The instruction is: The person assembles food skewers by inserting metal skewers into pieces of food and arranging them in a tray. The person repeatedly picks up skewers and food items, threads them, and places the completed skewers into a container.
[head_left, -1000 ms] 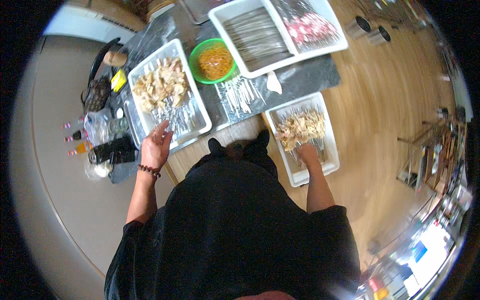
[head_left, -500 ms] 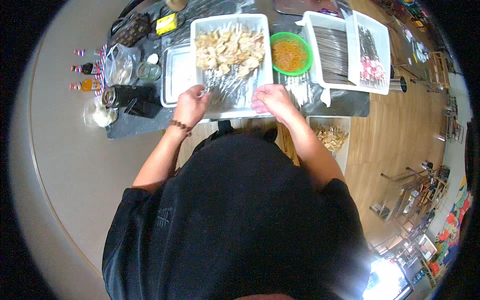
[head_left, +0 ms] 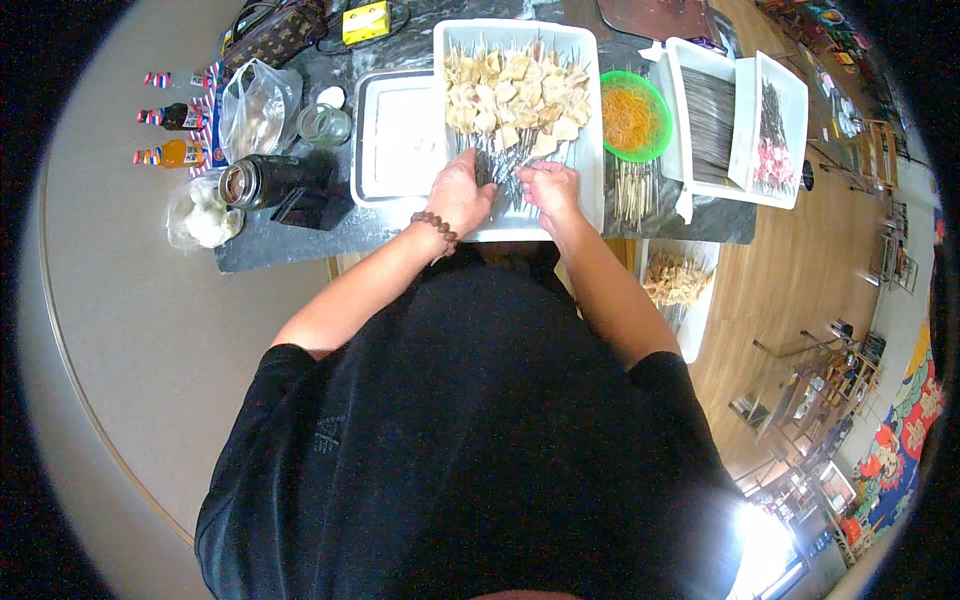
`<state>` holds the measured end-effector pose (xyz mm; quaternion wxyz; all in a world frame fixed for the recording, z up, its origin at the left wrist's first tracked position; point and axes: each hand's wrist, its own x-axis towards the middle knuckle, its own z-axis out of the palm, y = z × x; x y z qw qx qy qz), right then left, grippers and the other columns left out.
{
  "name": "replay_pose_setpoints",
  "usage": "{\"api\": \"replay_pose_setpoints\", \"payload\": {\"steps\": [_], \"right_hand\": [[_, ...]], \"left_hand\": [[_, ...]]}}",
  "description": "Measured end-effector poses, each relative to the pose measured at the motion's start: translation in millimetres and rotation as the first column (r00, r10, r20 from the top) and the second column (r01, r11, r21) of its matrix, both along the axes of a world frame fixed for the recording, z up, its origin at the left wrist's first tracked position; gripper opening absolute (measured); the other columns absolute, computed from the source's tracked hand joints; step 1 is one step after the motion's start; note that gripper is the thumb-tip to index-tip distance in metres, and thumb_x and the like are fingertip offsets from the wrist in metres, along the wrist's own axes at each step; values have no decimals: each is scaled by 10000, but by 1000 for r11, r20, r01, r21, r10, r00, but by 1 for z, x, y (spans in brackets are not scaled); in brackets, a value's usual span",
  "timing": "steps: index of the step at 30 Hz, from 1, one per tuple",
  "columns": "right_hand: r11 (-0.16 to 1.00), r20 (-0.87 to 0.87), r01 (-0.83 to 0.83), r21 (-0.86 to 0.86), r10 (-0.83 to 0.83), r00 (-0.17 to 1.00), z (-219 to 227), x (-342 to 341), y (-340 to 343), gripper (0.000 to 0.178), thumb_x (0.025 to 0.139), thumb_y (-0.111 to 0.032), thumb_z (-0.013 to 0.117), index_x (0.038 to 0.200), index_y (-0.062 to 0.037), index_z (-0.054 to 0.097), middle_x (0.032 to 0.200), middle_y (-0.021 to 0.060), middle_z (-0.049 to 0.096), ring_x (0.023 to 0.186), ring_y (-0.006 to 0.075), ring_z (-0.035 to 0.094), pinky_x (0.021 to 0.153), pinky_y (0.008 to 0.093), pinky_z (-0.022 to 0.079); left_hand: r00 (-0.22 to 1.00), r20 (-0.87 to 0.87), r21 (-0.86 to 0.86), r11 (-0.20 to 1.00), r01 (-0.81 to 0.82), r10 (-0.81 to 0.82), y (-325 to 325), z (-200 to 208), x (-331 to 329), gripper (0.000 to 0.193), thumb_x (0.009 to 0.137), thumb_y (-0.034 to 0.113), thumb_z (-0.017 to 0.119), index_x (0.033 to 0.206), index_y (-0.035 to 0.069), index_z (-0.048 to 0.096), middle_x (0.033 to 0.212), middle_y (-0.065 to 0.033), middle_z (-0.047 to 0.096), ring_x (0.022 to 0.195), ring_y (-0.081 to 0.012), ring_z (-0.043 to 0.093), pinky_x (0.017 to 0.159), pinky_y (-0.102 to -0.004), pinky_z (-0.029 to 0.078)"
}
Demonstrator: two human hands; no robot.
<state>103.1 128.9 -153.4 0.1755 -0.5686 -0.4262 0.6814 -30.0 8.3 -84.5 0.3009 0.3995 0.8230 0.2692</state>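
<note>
A white tray (head_left: pixel 592 110) at the table's near edge holds many skewers of pale, yellowish food pieces (head_left: pixel 515 88), their bare metal ends (head_left: pixel 508 160) pointing toward me. My left hand (head_left: pixel 463 197), with a brown bead bracelet at the wrist, lies over the left side of these ends, index finger stretched forward and thumb apart. On the right side, my right hand (head_left: pixel 553 190) has its fingers curled, thumb and forefinger pinched at the skewer ends. How many ends it grips cannot be made out.
Right of the tray stand a green basket (head_left: pixel 667 118) of orange-brown strands and white trays of metal skewers (head_left: pixel 707 110). An aluminium-coloured tray (head_left: pixel 395 192), a jar (head_left: pixel 325 124), a dark canister (head_left: pixel 262 182) and bags are at left. Lower right, another tray (head_left: pixel 692 340) holds skewered food.
Both hands have moved inward from the tray's near sides onto the skewer ends. The right fingers have closed to a pinch. The whole view has shifted, so the table appears farther right.
</note>
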Motion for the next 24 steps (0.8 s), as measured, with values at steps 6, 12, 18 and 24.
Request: {"api": "replay_pose_setpoints", "payload": {"steps": [6, 12, 18, 24], "right_hand": [[997, 110, 53, 63, -60, 992, -12, -6, 5, 355, 729, -148, 879, 935, 56, 674, 698, 91, 667, 546, 156, 588, 485, 329, 449], [965, 182, -134, 225, 93, 979, -6, -8, 7, 380, 735, -255, 877, 914, 36, 709, 743, 114, 717, 643, 197, 660, 623, 357, 524], [904, 91, -204, 375, 183, 979, -3, -2, 18, 271, 750, -207, 816, 853, 22, 714, 794, 202, 734, 757, 339, 727, 726, 435, 560], [858, 118, -292, 422, 267, 956, -1, 6, 30, 248, 781, -192, 768, 847, 37, 701, 785, 233, 716, 757, 366, 721, 722, 443, 558]], "left_hand": [[955, -291, 196, 981, -5, 63, 14, -13, 11, 642, 812, 147, 741, 1346, -112, 496, 1088, -304, 681, 1052, -470, 644, 925, -489, 532], [972, -163, -122, 975, -188, 167, 33, 0, 24, 471, 817, 212, 763, 1144, -77, 587, 1072, -289, 681, 1056, -456, 610, 946, -489, 490], [947, -146, -259, 912, -317, 287, 54, 2, 27, 457, 818, 395, 748, 955, -36, 687, 915, -237, 720, 977, -441, 642, 881, -497, 519], [924, -245, -214, 913, -347, 294, 53, -23, 46, 387, 819, 338, 733, 914, -35, 690, 887, -274, 707, 922, -448, 668, 849, -517, 531]]}}
